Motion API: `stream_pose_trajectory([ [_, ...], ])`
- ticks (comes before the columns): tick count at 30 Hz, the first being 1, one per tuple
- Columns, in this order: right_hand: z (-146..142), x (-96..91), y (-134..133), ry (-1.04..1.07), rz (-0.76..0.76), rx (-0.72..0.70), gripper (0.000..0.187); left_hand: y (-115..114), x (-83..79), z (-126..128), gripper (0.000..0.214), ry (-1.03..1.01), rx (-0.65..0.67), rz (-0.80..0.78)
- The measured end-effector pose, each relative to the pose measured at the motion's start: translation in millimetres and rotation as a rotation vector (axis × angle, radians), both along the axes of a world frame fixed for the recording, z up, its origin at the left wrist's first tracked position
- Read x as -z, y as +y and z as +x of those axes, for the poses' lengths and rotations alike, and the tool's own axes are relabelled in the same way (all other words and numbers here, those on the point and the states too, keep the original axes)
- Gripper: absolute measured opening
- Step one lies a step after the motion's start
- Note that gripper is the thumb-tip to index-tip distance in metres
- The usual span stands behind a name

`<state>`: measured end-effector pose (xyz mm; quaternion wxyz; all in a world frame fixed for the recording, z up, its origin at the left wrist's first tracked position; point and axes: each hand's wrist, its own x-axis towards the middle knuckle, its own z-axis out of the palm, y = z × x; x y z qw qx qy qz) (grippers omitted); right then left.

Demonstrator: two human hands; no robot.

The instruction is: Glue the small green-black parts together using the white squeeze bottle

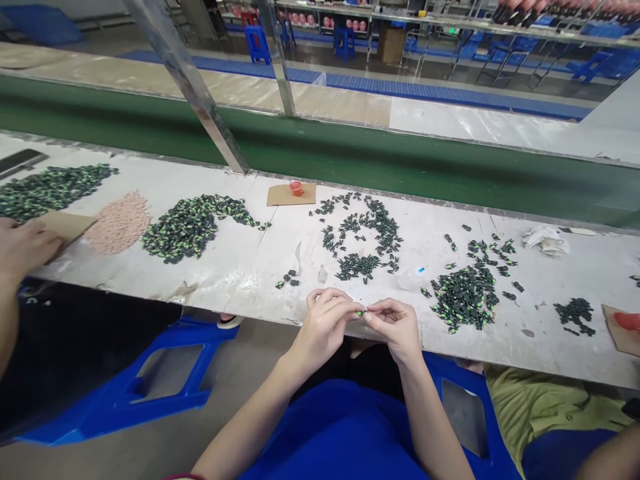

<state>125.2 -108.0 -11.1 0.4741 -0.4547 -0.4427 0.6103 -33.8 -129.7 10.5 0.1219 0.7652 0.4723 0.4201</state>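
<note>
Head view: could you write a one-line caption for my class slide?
Left hand and right hand hold a small, partly green piece between fingertips at a worktable strewn with dark parts.

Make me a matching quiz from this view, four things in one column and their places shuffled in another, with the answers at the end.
Things
1. Small red cup
2. Green-and-dark part
3. Crumpled white cloth
4. Pale pink pile

Places
A. Between two dark green heaps, left in the picture
B. On a piece of cardboard
C. At the fingertips of the left hand and right hand
D. Toward the table's far edge, right in the picture

Pairs: 1-B, 2-C, 3-D, 4-A
</note>
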Motion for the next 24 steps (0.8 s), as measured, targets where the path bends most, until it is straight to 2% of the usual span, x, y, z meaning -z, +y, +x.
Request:
stream_pose_trajectory([
  [4,-1,-5.7,0,-0.042,0.057,-0.003,0.018,1,-0.2,-2,0.02,0.005,-0.04,0.002],
  [10,2,-14.5,0,-0.056,-0.005,-0.071,0.019,0,-0.6,-6,0.022,0.072,0.002,-0.011],
  [16,-2,-17.2,1,-0.064,-0.043,-0.06,0.034,1,-1.1,-7,0.021,0.103,0.036,0.021],
  [21,-12,-14.5,-3,0.002,-0.022,0.024,0.041,-3,-2.3,-4,0.025,0.101,0.008,0.035],
  [24,-11,-6.5,-4,0.012,-0.024,0.014,0.041,-7,-3.4,-3,0.028,0.131,-0.014,0.065],
])
